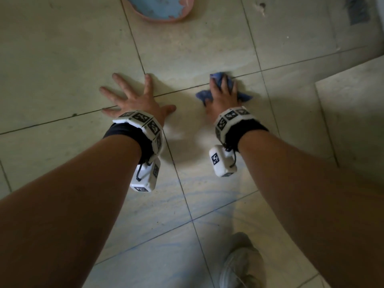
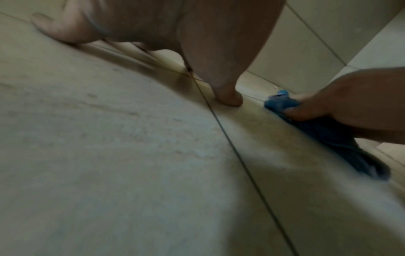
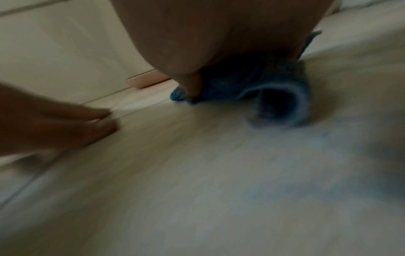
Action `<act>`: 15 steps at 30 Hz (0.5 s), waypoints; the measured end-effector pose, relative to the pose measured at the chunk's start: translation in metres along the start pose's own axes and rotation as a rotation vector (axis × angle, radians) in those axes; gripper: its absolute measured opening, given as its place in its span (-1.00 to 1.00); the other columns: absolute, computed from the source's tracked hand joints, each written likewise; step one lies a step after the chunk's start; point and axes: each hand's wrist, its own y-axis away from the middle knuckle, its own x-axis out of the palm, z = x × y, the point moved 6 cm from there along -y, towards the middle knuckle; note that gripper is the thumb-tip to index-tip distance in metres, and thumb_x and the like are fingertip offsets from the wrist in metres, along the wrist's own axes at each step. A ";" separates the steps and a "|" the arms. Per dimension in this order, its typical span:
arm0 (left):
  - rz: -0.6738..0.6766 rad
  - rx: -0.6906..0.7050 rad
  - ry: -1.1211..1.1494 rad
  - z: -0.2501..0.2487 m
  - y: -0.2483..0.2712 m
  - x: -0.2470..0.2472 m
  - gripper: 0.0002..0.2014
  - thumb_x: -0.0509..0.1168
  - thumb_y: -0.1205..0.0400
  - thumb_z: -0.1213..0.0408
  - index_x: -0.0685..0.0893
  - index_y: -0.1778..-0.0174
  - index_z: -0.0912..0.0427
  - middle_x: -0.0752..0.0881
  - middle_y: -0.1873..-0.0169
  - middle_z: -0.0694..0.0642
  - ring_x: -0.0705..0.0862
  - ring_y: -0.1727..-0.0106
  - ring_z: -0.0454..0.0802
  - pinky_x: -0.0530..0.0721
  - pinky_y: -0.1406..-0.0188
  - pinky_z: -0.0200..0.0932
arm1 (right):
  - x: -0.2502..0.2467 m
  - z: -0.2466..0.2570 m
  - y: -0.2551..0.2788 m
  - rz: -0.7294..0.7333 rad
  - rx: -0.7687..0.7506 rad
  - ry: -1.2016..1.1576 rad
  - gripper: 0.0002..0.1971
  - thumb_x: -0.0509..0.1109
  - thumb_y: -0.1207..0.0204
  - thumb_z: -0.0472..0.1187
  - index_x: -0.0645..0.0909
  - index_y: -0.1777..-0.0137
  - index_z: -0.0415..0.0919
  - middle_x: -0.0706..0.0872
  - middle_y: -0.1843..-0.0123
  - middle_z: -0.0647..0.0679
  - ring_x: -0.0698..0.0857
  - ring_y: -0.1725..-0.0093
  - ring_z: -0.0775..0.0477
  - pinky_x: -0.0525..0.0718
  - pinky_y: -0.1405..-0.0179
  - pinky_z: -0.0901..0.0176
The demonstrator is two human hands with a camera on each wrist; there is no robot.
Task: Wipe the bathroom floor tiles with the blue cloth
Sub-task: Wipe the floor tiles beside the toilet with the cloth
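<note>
Head view looks steeply down; wrist views skim the floor tiles (image 1: 62, 48) (both share them).

- A home bathroom floor, dimly lit
- Large pale tiles (image 1: 207, 44) with dark grout lines cover the ground, stained and wet in patches
- A raised tiled step (image 1: 353, 113) runs along the right
- A worn pink basin (image 1: 160, 7) sits on the tiles
- A pale shoe (image 1: 243, 265) stands on them

Left hand (image 1: 136, 98) splayed flat on floor tiles (image 1: 62, 59); right hand (image 1: 222, 94) pressing blue cloth (image 1: 243, 96) (bunched) beside it.
</note>
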 end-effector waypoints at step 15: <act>0.007 0.006 -0.009 -0.001 0.004 -0.003 -0.06 0.23 -0.55 -0.41 -0.19 -0.71 -0.32 -0.47 -0.66 0.30 -0.37 -0.62 0.60 -0.02 -0.45 0.72 | 0.027 -0.001 0.038 0.018 0.018 0.022 -0.33 0.06 -0.75 -0.03 -0.22 -0.74 0.01 -0.29 -0.75 -0.08 -0.25 -0.71 -0.31 -0.04 -0.63 -0.35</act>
